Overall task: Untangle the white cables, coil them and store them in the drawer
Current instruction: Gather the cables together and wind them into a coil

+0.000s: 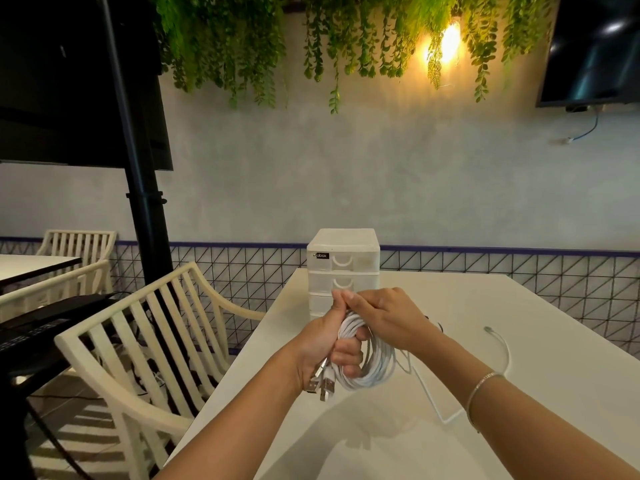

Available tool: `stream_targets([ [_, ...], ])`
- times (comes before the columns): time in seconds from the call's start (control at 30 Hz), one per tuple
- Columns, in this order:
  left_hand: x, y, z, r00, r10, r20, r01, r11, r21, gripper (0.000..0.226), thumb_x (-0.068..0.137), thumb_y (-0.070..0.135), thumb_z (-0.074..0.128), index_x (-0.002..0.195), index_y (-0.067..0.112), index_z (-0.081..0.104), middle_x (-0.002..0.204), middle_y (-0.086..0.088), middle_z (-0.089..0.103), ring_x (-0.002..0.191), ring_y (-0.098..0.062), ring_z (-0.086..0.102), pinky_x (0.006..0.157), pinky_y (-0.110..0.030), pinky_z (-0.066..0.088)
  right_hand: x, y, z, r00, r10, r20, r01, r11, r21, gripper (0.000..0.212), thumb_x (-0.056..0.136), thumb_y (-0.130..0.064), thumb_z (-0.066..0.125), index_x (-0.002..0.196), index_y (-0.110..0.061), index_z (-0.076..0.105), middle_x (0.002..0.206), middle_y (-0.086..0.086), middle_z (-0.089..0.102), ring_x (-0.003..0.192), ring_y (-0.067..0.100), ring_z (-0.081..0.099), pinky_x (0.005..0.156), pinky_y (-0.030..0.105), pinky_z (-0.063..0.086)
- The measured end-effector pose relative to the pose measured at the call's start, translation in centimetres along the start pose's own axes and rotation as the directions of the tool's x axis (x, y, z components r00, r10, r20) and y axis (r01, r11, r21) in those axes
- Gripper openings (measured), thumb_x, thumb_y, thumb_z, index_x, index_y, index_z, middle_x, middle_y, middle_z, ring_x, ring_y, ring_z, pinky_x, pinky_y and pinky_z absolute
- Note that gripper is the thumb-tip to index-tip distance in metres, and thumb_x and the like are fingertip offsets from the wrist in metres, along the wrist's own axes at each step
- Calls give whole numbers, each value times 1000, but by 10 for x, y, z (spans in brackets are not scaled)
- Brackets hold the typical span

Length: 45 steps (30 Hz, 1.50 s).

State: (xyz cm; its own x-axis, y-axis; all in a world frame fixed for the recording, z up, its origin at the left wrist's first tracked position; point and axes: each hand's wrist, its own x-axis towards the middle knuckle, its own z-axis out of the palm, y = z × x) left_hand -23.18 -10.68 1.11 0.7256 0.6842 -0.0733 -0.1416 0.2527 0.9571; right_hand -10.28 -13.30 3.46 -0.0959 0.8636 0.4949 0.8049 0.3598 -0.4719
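Note:
My left hand (329, 344) is closed around a coil of white cables (375, 367) held above the white table (450, 306). Several USB plugs (323, 388) hang below its palm. My right hand (391, 318) reaches over the top of the coil and pinches the cable against the left thumb. A loose length of white cable (498, 344) trails from the coil across the table to the right. Behind the hands stands a small white plastic drawer unit (343, 261) with all visible drawers shut; its lowest part is hidden by my hands.
A cream slatted chair (149, 337) stands against the table's left edge, with more chairs and another table (34, 265) further left. A black stand pole (145, 188) rises behind the chair. A wire-grid panel (519, 275) runs along the wall behind the table.

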Motion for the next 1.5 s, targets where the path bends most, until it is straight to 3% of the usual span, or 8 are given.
stream_targets([
  [0.1, 2, -3, 2, 999, 33, -27, -33, 999, -6, 72, 77, 73, 22, 62, 7, 46, 34, 5, 26, 28, -6, 24, 37, -15, 35, 1, 2, 3, 1000, -10, -19, 8, 997, -75, 50, 98, -41, 35, 76, -11, 67, 54, -6, 54, 63, 17, 54, 66, 31, 42],
  [0.27, 5, -6, 5, 996, 83, 21, -81, 994, -68, 70, 76, 70, 22, 67, 5, 47, 35, 5, 31, 28, -4, 29, 38, -15, 38, 9, 2, 8, 980, 93, -177, -100, 994, -30, 57, 96, -32, 45, 40, -22, 39, 29, -8, 36, 41, 7, 38, 51, 22, 31],
  [0.57, 1, -9, -5, 944, 112, 309, -23, 960, -277, 41, 56, 32, 90, 74, 2, 68, 45, 5, 45, 37, -5, 44, 46, -19, 45, 14, 8, 5, 964, 247, -96, -220, 948, 231, 66, 92, -33, 54, 30, -17, 41, 25, -8, 35, 32, 5, 36, 46, 16, 31],
  [0.8, 2, -9, -8, 931, 115, 347, -4, 953, -304, 36, 69, 36, 81, 76, 4, 66, 44, 9, 42, 37, -2, 42, 45, -20, 45, 15, 4, 4, 959, 246, -139, -213, 952, 220, 61, 92, -30, 53, 34, -19, 41, 25, -8, 36, 33, 7, 37, 44, 14, 30],
  [1.0, 0, -4, -4, 991, 29, 128, 3, 970, -242, 57, 86, 58, 28, 65, 11, 50, 33, 11, 27, 26, -1, 27, 33, -14, 33, 15, 4, 1, 980, 183, -72, -170, 973, 157, 55, 90, -41, 55, 42, -18, 41, 32, -9, 37, 35, 6, 33, 41, 12, 28],
  [1.27, -1, 0, -30, 963, -60, 262, 113, 975, -192, 51, 85, 54, 35, 57, 16, 55, 31, 12, 31, 25, -1, 30, 33, -14, 35, 7, 31, -36, 946, 191, 263, -275, 903, 329, 27, 70, -37, 73, 69, -10, 73, 49, -3, 51, 43, 7, 33, 43, 17, 29],
  [1.4, -2, -1, -35, 906, -143, 398, 168, 985, -29, 43, 80, 56, 44, 60, 20, 58, 34, 14, 36, 28, 1, 34, 37, -14, 37, 8, 36, -47, 942, 219, 255, -293, 907, 302, 6, 76, -21, 74, 73, -15, 73, 49, -10, 60, 43, 0, 48, 46, 10, 35],
  [1.5, -3, -7, -36, 883, -198, 425, 184, 980, 75, 42, 78, 60, 50, 62, 22, 58, 36, 15, 35, 30, 2, 33, 39, -15, 37, 14, 40, -55, 943, 226, 243, -283, 930, 234, 11, 66, -30, 80, 65, -21, 74, 61, -4, 65, 53, 3, 52, 54, 18, 38],
])
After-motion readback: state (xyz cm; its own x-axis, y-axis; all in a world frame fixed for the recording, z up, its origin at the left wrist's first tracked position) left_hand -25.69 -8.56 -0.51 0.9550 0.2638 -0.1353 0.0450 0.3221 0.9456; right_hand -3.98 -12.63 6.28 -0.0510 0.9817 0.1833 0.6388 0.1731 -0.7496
